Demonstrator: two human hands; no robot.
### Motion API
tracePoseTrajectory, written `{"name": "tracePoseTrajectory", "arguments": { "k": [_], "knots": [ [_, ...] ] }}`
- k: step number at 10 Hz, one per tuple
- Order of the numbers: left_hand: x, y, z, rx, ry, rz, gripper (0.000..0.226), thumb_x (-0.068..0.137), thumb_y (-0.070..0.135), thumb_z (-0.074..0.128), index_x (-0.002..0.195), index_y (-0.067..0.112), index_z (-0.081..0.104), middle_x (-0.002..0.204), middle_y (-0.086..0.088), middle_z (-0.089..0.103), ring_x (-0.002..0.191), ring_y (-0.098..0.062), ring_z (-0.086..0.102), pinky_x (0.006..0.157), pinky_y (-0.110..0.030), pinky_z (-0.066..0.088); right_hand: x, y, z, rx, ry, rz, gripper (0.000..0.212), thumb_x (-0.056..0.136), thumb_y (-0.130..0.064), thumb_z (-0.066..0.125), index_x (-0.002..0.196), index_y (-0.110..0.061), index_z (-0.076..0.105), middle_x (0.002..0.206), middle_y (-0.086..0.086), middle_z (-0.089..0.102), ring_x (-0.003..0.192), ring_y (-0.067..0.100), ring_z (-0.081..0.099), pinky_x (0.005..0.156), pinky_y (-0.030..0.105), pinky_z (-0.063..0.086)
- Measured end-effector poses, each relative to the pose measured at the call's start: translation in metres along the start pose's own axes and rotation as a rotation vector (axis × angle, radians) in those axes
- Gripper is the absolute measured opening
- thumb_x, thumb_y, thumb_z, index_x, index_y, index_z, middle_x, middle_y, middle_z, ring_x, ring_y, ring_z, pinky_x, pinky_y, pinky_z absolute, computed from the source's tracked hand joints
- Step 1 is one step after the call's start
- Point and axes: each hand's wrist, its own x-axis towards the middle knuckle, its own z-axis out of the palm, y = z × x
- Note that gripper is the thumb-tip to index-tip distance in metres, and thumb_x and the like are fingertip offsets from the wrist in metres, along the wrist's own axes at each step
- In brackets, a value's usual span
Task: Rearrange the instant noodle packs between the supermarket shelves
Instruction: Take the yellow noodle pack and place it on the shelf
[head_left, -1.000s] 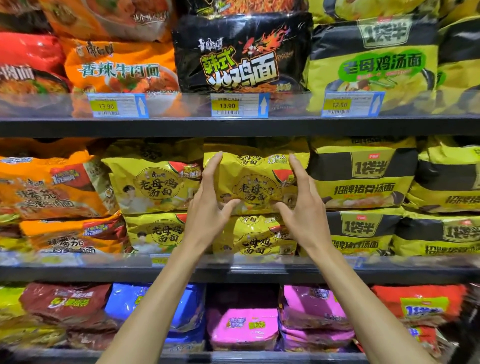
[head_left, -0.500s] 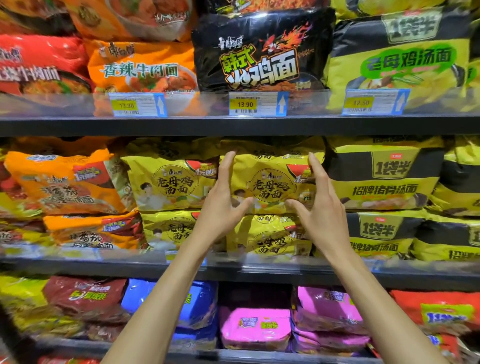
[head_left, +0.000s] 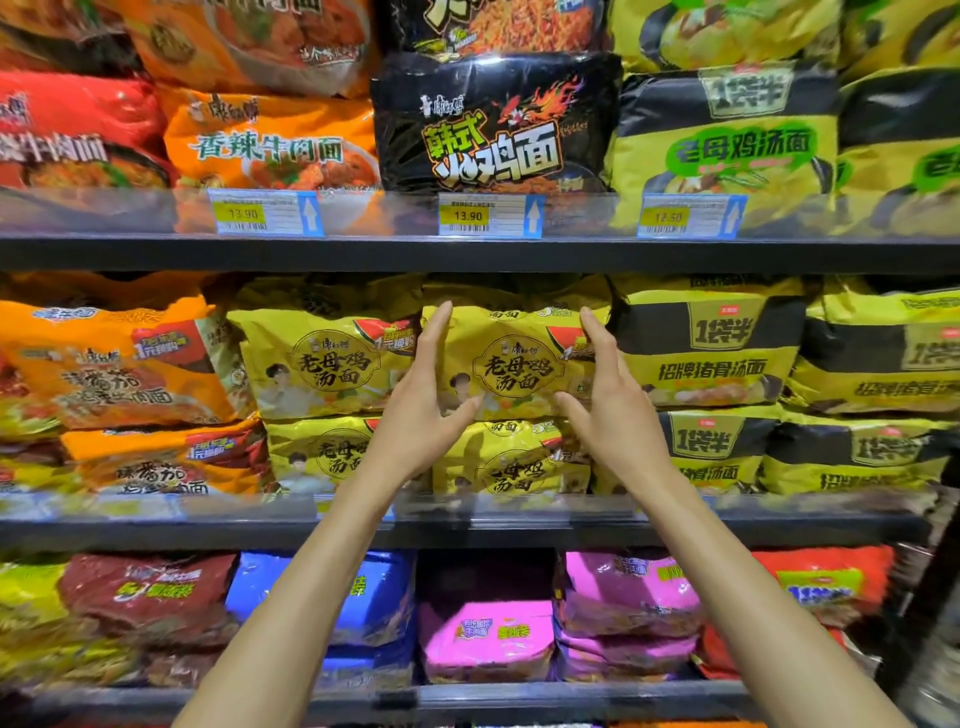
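A yellow noodle pack (head_left: 514, 364) lies on top of a matching yellow pack (head_left: 511, 467) on the middle shelf (head_left: 467, 530). My left hand (head_left: 421, 410) is at its left edge, fingers straight up along the side and thumb pointing inward under its front. My right hand (head_left: 608, 410) mirrors this at the right edge. Both hands are spread open and flank the pack. I cannot tell whether the fingers press on it. The pack rests level in its stack.
More yellow packs (head_left: 322, 364) sit to the left, orange packs (head_left: 104, 364) further left, and yellow-black packs (head_left: 711, 353) to the right. A black pack (head_left: 493, 135) stands above behind price tags (head_left: 488, 215). On the lower shelf lie pink (head_left: 485, 639) and blue packs (head_left: 374, 597).
The view has drifted slightly left and up. Both hands stay at the sides of the same yellow pack, and the pack has not visibly moved.
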Motion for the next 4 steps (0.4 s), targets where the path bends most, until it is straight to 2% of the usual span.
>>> {"name": "tracePoseTrajectory", "arguments": {
  "k": [1,2,3,4],
  "knots": [
    [-0.005,0.007,-0.005,0.019,-0.027,0.011,0.097,0.095,0.025,0.069,0.159,0.04,-0.002,0.167,0.013,0.014,0.127,-0.01,0.05,0.096,-0.025,0.037,-0.001,0.002,-0.015,-0.103,-0.067,0.006,0.099,0.092,-0.028,0.069,0.157,-0.039,-0.006,0.158,0.003,0.036,0.112,0.023,0.065,0.091,0.045,0.055],
    [-0.012,0.012,-0.016,0.041,-0.031,0.029,0.088,0.097,0.023,0.065,0.159,0.039,0.005,0.165,0.006,0.025,0.135,-0.017,0.047,0.103,-0.034,0.04,-0.001,-0.004,-0.027,-0.26,-0.125,-0.026,0.101,0.093,-0.036,0.066,0.156,-0.037,-0.013,0.152,0.007,0.043,0.113,0.027,0.064,0.091,0.053,0.055],
    [-0.022,0.012,-0.027,0.228,-0.098,0.037,0.072,0.098,0.03,0.06,0.157,0.038,0.02,0.162,0.002,0.033,0.143,-0.025,0.043,0.11,-0.045,0.041,-0.009,-0.019,-0.038,-0.421,-0.219,-0.054,0.101,0.093,-0.04,0.063,0.156,-0.033,-0.015,0.147,0.012,0.043,0.119,0.03,0.06,0.093,0.051,0.053],
    [-0.026,0.014,-0.04,0.556,-0.297,0.005,0.066,0.097,0.047,0.055,0.155,0.037,0.025,0.164,-0.005,0.029,0.146,-0.03,0.036,0.112,-0.051,0.042,-0.018,-0.034,-0.051,-0.59,-0.346,-0.097,0.098,0.091,-0.044,0.064,0.158,-0.031,-0.006,0.148,0.014,0.041,0.128,0.035,0.052,0.101,0.049,0.047]
  ]
}}
